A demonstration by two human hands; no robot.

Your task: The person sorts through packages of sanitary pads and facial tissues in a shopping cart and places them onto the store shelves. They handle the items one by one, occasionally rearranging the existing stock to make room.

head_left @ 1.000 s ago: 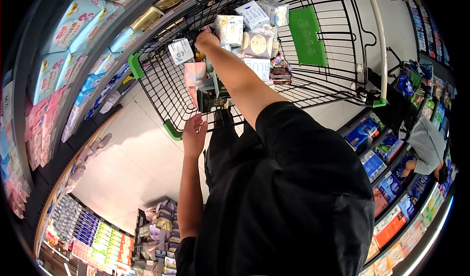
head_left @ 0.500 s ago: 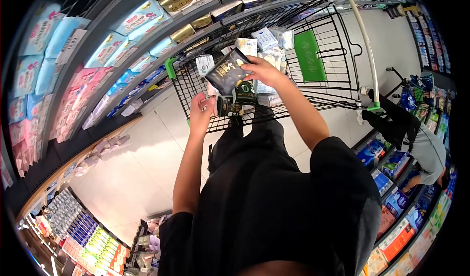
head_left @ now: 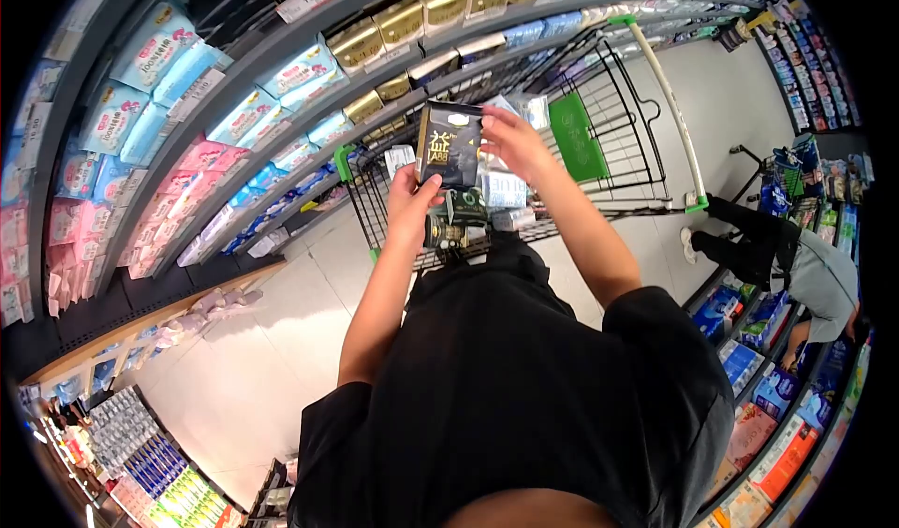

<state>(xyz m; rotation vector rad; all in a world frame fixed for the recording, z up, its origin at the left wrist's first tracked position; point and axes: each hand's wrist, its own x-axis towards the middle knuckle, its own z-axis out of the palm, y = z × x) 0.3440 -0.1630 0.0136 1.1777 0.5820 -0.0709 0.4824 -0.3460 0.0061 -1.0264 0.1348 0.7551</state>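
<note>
A black pack with gold lettering [head_left: 453, 154] is held up over the wire shopping cart [head_left: 579, 139], its printed front facing me. My left hand [head_left: 412, 208] grips its lower left corner, thumb on the front. At the upper right edge, my right hand [head_left: 517, 146] has its fingers against the pack. Below it in the cart lie dark green-black packs [head_left: 465, 207] and a white pack with blue print [head_left: 504, 189]. The held pack hides part of the cart's load.
Shelves of light blue packs [head_left: 117, 116], pink packs [head_left: 201, 156] and gold packs [head_left: 401, 22] run along the left and far side. At right, a person in a grey shirt [head_left: 821, 280] bends toward shelves beside another cart [head_left: 796, 182]. The pale tiled floor [head_left: 272, 341] shows at left.
The black pack has been raised and turned more upright toward me. My left hand, free before, has come up and taken hold of its corner. The view has shifted slightly.
</note>
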